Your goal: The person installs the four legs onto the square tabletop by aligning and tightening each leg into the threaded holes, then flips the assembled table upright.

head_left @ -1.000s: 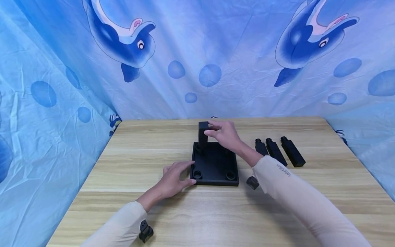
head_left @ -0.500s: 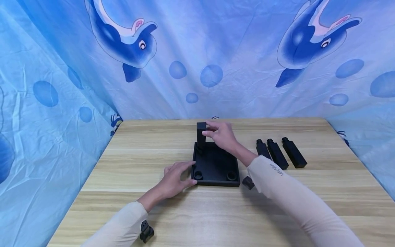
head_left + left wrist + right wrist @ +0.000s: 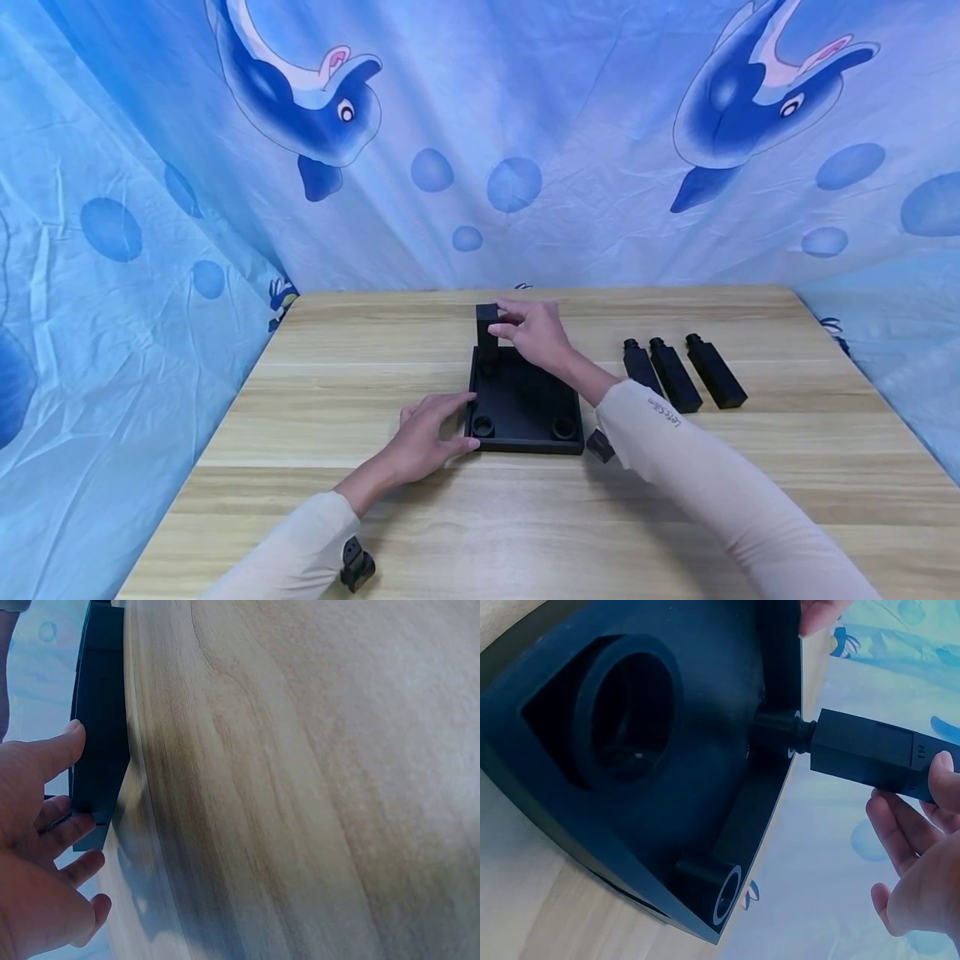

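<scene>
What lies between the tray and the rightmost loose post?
Between the tray and the rightmost post lie the left loose post and the middle loose post, as the head view shows. The right sleeve hides part of the stretch.

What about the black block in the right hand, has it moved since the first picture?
Yes. In the head view, the black block has gone down and slightly left, judged against the table's far left corner.

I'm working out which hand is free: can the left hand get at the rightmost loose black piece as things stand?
Probably not directly: the left hand touches the black tray on its left side, and the tray and right sleeve appear to lie between it and the rightmost black piece.
</scene>
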Available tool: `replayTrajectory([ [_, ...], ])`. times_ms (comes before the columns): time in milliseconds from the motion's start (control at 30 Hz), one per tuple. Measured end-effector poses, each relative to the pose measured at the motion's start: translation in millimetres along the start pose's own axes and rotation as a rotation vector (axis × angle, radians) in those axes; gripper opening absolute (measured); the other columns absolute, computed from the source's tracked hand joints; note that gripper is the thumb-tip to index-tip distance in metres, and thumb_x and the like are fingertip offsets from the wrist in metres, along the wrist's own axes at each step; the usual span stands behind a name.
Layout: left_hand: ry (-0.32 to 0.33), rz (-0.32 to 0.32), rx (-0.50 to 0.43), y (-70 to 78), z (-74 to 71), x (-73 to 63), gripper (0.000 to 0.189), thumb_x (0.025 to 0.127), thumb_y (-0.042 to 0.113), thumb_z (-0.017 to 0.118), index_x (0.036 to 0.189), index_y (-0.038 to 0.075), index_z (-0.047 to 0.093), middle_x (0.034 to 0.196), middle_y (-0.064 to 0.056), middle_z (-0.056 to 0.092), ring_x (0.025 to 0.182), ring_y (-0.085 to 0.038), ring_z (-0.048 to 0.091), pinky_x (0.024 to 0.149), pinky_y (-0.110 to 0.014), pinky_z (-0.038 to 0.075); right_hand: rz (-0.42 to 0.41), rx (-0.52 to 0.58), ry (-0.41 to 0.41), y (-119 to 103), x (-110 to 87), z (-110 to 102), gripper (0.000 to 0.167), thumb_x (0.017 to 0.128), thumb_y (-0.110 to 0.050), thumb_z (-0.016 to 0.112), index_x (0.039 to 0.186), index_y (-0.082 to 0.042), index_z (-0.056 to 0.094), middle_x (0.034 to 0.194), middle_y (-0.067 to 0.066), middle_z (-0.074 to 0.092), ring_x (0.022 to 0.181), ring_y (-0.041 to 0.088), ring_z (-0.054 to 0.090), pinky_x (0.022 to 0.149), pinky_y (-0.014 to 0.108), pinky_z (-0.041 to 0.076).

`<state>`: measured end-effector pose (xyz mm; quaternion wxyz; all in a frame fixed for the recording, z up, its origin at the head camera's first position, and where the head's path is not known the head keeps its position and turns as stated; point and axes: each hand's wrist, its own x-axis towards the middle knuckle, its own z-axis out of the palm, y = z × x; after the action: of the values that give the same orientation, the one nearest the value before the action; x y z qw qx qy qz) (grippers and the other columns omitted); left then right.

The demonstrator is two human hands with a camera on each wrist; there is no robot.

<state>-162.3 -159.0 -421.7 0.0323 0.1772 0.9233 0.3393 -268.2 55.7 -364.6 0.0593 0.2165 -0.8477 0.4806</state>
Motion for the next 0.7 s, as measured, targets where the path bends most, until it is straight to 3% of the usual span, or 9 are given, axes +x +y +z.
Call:
replayTrajectory([
  [267, -0.004, -0.004, -0.002, 0.7, -0.2, 0.0, 0.065, 0.082, 0.032, 0.077, 0.141, 0.020, 0.051, 0.139, 0.000, 0.052, 0.129, -0.020, 0.042, 0.092, -0.044, 0.023, -0.021, -0.070, -0.003, 2.8, 2.8, 1.8, 0.043, 0.091, -0.017, 0.068, 0.132, -0.007, 0.059, 0.121, 0.013, 0.065, 0.103, 0.022, 0.066, 0.078, 0.036, 0.055],
  [400, -0.005, -0.006, 0.000, 0.4, -0.2, 0.4, 0.065, 0.082, 0.032, 0.077, 0.141, 0.020, 0.050, 0.139, 0.001, 0.052, 0.129, -0.019, 0.042, 0.092, -0.045, 0.023, -0.047, -0.137, 0.006, 2.5, 3.4, 2.7, 0.043, 0.091, -0.018, 0.068, 0.131, -0.007, 0.060, 0.111, 0.011, 0.070, 0.097, 0.021, 0.067, 0.078, 0.037, 0.054],
  [533, -0.001, -0.004, 0.002, -0.2, 0.1, 0.4, 0.065, 0.082, 0.033, 0.077, 0.141, 0.020, 0.050, 0.138, 0.001, 0.052, 0.129, -0.019, 0.042, 0.092, -0.045, 0.024, -0.079, -0.187, 0.015, 1.1, 4.8, 3.9, 0.031, 0.091, -0.020, 0.068, 0.119, -0.007, 0.067, 0.097, 0.005, 0.072, 0.094, 0.020, 0.064, 0.097, 0.043, 0.040],
  [600, -0.001, -0.003, 0.002, -0.2, 0.1, 0.2, 0.065, 0.082, 0.033, 0.077, 0.141, 0.020, 0.051, 0.138, 0.001, 0.052, 0.129, -0.019, 0.042, 0.091, -0.044, 0.024, -0.094, -0.196, 0.000, 0.5, 5.9, 4.1, 0.024, 0.091, -0.022, 0.068, 0.110, -0.007, 0.067, 0.093, 0.003, 0.070, 0.094, 0.020, 0.061, 0.100, 0.049, 0.031],
  [700, 0.000, 0.000, 0.004, -0.7, 0.3, 0.1, 0.065, 0.082, 0.033, 0.077, 0.140, 0.020, 0.051, 0.138, 0.002, 0.053, 0.129, -0.019, 0.042, 0.091, -0.044, 0.025, -0.100, -0.210, -0.053, -0.3, 7.9, 4.0, 0.029, 0.093, -0.025, 0.065, 0.118, -0.010, 0.062, 0.095, 0.002, 0.066, 0.097, 0.020, 0.057, 0.099, 0.051, 0.026],
])
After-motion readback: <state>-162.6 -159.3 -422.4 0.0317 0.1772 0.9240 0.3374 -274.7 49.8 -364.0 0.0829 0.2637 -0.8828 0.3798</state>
